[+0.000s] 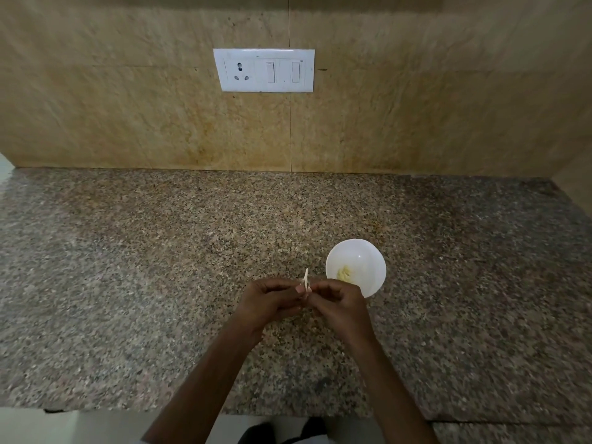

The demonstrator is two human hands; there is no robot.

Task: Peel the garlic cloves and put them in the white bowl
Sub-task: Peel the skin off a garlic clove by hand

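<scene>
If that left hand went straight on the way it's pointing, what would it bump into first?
Probably the right hand, fingertip to fingertip with the left hand around the garlic clove. Beyond sits the white bowl, though heights are unclear.

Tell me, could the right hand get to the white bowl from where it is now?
Probably yes. The right hand is right beside the white bowl, with nothing between them. It and the left hand both pinch a garlic clove, so it would arrive holding that.
</scene>
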